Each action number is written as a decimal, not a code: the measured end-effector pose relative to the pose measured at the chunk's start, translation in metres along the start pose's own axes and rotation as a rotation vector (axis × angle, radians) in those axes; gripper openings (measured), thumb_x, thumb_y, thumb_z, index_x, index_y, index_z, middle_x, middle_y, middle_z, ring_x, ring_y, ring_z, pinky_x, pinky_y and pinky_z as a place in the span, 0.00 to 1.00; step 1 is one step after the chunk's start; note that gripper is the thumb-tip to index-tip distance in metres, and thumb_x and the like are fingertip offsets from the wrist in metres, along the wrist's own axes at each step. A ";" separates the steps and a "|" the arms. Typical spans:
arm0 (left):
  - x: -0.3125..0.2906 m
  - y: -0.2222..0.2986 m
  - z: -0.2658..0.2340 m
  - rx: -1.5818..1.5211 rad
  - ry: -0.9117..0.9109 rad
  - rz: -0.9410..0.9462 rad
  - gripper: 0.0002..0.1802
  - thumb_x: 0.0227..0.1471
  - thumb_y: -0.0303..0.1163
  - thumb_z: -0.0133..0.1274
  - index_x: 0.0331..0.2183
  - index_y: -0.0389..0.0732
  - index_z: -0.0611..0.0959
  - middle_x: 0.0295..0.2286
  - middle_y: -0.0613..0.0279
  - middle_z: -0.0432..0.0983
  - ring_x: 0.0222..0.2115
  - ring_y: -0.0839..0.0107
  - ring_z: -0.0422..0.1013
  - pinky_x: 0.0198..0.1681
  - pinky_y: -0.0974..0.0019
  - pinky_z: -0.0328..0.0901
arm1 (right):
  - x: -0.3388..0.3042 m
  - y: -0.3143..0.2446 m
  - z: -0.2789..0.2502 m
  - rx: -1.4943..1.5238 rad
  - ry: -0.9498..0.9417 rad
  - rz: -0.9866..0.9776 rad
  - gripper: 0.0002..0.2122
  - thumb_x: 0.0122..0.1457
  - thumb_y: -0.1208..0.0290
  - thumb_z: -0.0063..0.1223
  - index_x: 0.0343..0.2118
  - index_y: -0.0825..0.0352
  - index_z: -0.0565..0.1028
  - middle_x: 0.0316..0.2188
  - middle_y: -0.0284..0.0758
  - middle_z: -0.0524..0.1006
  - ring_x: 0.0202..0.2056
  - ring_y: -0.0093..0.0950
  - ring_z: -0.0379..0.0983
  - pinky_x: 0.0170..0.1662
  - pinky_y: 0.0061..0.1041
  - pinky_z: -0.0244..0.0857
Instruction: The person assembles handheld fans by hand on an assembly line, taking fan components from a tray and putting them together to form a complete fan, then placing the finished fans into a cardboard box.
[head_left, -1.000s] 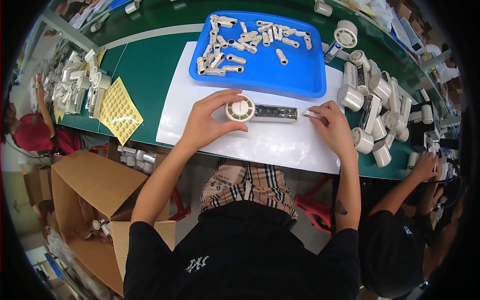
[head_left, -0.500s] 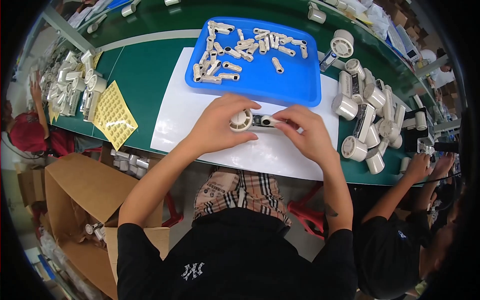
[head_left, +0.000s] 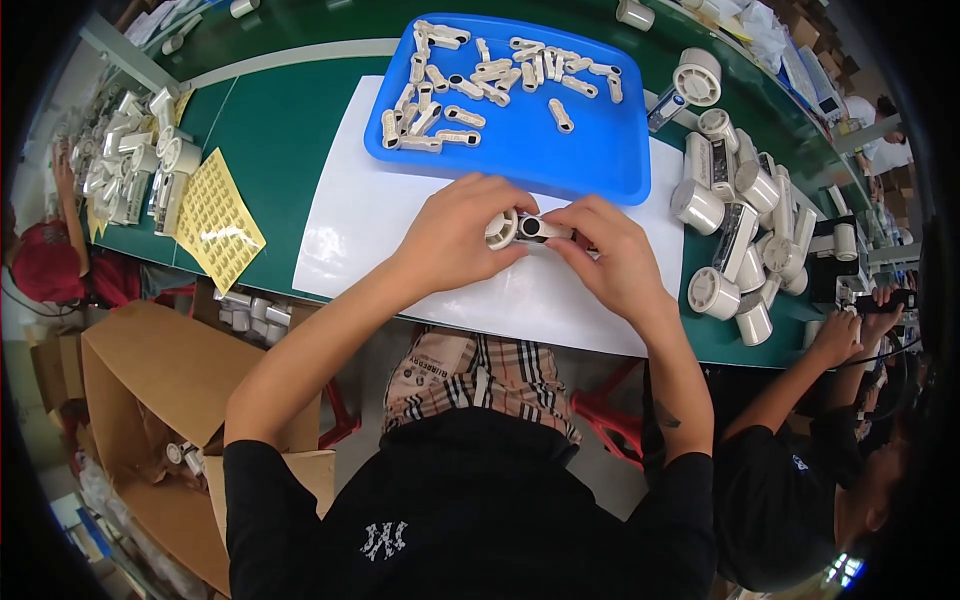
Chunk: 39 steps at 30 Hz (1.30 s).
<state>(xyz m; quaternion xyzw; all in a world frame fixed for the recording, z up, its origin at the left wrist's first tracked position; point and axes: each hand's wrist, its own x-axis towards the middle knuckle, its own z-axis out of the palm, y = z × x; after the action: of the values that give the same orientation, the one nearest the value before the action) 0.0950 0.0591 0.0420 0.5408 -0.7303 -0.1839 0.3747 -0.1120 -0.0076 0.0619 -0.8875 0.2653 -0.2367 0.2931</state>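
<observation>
My left hand (head_left: 452,236) is closed around the round, ribbed end of a cream-coloured device (head_left: 502,229), held low over a white sheet (head_left: 350,225). Between the thumb and fingers of my right hand (head_left: 618,258) is a small cream cover piece (head_left: 546,229) with a dark round spot. It lies along the device's narrow body, most of which my fingers hide; whether it is seated there I cannot tell. Beyond my hands stands a blue tray (head_left: 600,155), holding several similar cover pieces (head_left: 561,116).
Cream devices (head_left: 712,293) are heaped to the right, and more (head_left: 180,157) at the left beside a yellow sticker sheet (head_left: 222,225). A cardboard box (head_left: 165,365) stands below left. A co-worker's hands (head_left: 840,335) are at the right; another person sits far left.
My hands have come closer together, with the device shifted slightly right toward my right hand. The cover piece now sits nearer the round end. The view has tilted a little.
</observation>
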 end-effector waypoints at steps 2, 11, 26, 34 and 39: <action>0.000 -0.003 0.002 -0.002 -0.001 -0.002 0.20 0.34 0.28 0.67 0.35 0.43 0.80 0.33 0.62 0.77 0.36 0.60 0.71 0.40 0.61 0.65 | 0.000 0.002 0.002 0.023 0.026 -0.007 0.10 0.52 0.78 0.59 0.38 0.66 0.78 0.32 0.36 0.75 0.31 0.35 0.74 0.33 0.30 0.68; 0.010 -0.019 -0.003 0.078 0.004 0.151 0.17 0.39 0.30 0.66 0.36 0.42 0.83 0.35 0.60 0.78 0.37 0.59 0.71 0.41 0.60 0.67 | 0.010 -0.008 0.004 -0.203 0.104 -0.036 0.06 0.52 0.76 0.58 0.34 0.67 0.81 0.25 0.38 0.74 0.27 0.38 0.73 0.30 0.33 0.66; -0.035 0.032 0.012 0.242 -0.045 -0.006 0.19 0.36 0.27 0.66 0.33 0.46 0.77 0.38 0.64 0.75 0.46 0.57 0.67 0.47 0.54 0.61 | -0.029 0.016 0.016 0.061 -0.139 -0.032 0.26 0.48 0.69 0.65 0.52 0.65 0.72 0.41 0.39 0.75 0.43 0.37 0.71 0.47 0.32 0.66; -0.020 0.028 0.005 0.206 -0.170 -0.169 0.23 0.34 0.28 0.67 0.36 0.43 0.75 0.31 0.62 0.76 0.35 0.56 0.69 0.39 0.57 0.63 | -0.027 0.015 0.024 -0.056 -0.058 -0.119 0.23 0.49 0.65 0.64 0.48 0.69 0.74 0.41 0.40 0.76 0.43 0.39 0.70 0.46 0.33 0.65; -0.028 0.026 0.015 0.404 -0.060 -0.018 0.26 0.34 0.28 0.66 0.40 0.44 0.77 0.35 0.62 0.77 0.35 0.56 0.69 0.39 0.56 0.64 | -0.030 0.011 0.030 -0.066 -0.031 -0.141 0.23 0.49 0.66 0.64 0.48 0.69 0.73 0.41 0.40 0.75 0.43 0.39 0.69 0.46 0.33 0.65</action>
<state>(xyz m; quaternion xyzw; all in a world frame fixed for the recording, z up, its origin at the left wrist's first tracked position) 0.0702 0.0921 0.0398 0.6060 -0.7581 -0.0529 0.2351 -0.1206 0.0150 0.0255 -0.9168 0.2051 -0.2339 0.2502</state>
